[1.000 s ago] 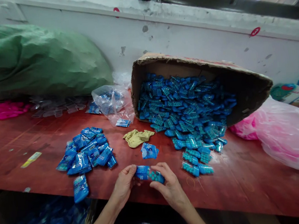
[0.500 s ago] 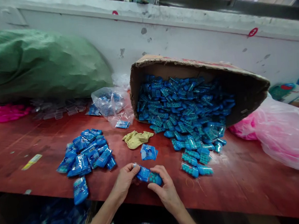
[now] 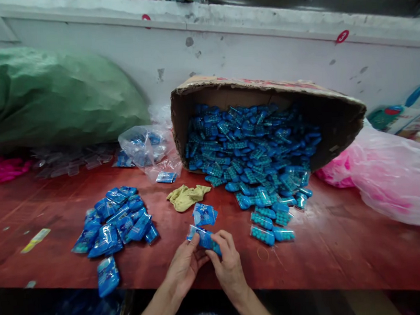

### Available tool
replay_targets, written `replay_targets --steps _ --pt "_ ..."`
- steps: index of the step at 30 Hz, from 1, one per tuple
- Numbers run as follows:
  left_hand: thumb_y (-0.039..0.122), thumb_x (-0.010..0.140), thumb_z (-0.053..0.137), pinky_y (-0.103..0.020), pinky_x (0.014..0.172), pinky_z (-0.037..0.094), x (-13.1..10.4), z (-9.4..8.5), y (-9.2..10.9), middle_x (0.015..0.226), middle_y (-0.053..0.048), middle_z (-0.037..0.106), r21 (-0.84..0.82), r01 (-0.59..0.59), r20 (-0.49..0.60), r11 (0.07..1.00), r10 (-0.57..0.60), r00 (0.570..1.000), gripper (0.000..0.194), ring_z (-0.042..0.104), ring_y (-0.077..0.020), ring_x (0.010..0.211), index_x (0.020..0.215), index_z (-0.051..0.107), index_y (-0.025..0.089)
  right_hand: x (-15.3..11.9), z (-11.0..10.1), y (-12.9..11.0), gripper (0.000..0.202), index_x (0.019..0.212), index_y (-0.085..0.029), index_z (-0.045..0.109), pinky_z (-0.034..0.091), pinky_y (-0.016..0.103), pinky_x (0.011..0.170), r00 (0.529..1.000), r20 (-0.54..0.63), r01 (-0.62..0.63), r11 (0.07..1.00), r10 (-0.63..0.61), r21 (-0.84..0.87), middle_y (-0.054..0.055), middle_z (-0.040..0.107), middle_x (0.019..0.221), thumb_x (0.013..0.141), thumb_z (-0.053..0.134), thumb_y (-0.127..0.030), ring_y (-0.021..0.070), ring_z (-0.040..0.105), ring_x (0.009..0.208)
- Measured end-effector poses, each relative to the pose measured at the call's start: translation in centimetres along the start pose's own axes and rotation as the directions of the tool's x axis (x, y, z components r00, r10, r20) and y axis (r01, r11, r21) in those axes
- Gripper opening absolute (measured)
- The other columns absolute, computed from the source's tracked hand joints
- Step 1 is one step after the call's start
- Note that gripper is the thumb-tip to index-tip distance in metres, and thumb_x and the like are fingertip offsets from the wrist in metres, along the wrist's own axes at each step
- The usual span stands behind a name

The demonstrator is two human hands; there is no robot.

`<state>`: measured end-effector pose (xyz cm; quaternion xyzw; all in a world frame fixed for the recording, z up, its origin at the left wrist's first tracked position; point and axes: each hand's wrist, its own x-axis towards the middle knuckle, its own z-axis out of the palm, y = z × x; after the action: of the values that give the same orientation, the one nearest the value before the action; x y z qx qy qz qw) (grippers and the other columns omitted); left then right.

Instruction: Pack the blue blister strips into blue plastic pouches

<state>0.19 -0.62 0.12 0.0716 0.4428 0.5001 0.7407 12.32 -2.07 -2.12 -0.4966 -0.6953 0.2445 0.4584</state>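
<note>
left hand (image 3: 184,267) and right hand (image 3: 229,264) together grip one blue packet (image 3: 205,239) between them, over the red table (image 3: 327,245) — its print too small to read. just beyond lie blue cards (image 3: 204,214) (lettering equally unreadable), then a cardboard box (image 3: 262,83) holding bead-filled containers (image 3: 245,145). on the wall (image 3: 260,53), a red tag (image 3: 342,36) reads "3".

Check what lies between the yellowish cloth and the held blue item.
In the head view, flat blue printed cards lie between the yellowish cloth and the held blue item.
</note>
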Motion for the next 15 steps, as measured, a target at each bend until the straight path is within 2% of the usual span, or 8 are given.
replay_targets --steps 2,4,7,9,12,15 --pt "0.024 0.068 0.066 -0.024 0.055 0.049 0.1 0.1 -0.1 0.064 -0.002 0.067 0.016 -0.003 -0.046 1.000 0.004 0.999 0.014 0.061 -0.0128 0.057 0.074 0.058 0.014 -0.1 0.1 -0.4 0.037 0.115 -0.024 0.049 0.048 0.034 0.081 0.998 0.056 0.011 0.999 -0.009 -0.044 0.009 0.048 0.108 0.080 0.046 -0.011 0.0223 0.052 0.098" --pt "0.020 0.068 0.065 -0.022 0.050 0.047 0.2 -0.1 0.2 0.063 -0.002 0.067 0.043 0.011 -0.061 0.999 -0.008 0.998 0.010 0.060 -0.0121 0.054 0.073 0.059 0.013 0.0 -0.4 -1.0 0.041 0.120 -0.024 0.046 0.046 0.035 0.084 0.991 0.133 -0.013 1.000 0.013 0.004 0.010 0.047 0.112 0.080 0.046 -0.014 0.0230 0.050 0.102" --pt "0.016 0.072 0.061 -0.026 0.057 0.050 0.2 -0.6 1.0 0.070 -0.004 0.068 0.061 0.054 -0.003 0.997 -0.054 0.999 0.008 0.062 -0.0139 0.061 0.079 0.061 0.011 0.5 -1.5 -1.7 0.041 0.123 -0.025 0.044 0.043 0.033 0.091 0.964 0.258 -0.119 0.967 0.058 0.226 0.008 0.047 0.116 0.083 0.043 -0.015 0.0206 0.048 0.107" --pt "0.013 0.074 0.058 -0.030 0.067 0.051 0.1 -0.9 1.3 0.078 -0.006 0.069 0.042 0.069 0.056 0.997 -0.072 0.996 0.012 0.064 -0.0155 0.069 0.085 0.062 0.011 1.0 -2.1 -1.8 0.036 0.118 -0.025 0.048 0.050 0.029 0.079 0.943 0.301 -0.259 0.881 0.142 0.396 0.006 0.050 0.112 0.083 0.043 -0.016 0.0185 0.054 0.096" --pt "0.011 0.076 0.054 -0.032 0.074 0.050 0.1 -1.0 1.2 0.084 -0.007 0.069 -0.010 0.074 0.142 0.997 -0.072 0.987 0.015 0.064 -0.0170 0.077 0.089 0.063 0.011 1.2 -2.0 -1.3 0.027 0.105 -0.023 0.054 0.052 0.023 0.055 0.913 0.296 -0.402 0.738 0.280 0.542 0.003 0.052 0.100 0.078 0.051 -0.020 0.0139 0.057 0.072" --pt "0.008 0.076 0.053 -0.030 0.074 0.049 0.1 -0.5 1.0 0.081 -0.006 0.070 -0.054 0.077 0.145 0.996 -0.069 0.987 0.012 0.064 -0.0157 0.075 0.081 0.064 0.011 0.8 -1.3 -0.8 0.024 0.100 -0.021 0.056 0.053 0.023 0.057 0.926 0.204 -0.376 0.759 0.316 0.531 0.003 0.053 0.097 0.077 0.055 -0.021 0.0148 0.056 0.076"
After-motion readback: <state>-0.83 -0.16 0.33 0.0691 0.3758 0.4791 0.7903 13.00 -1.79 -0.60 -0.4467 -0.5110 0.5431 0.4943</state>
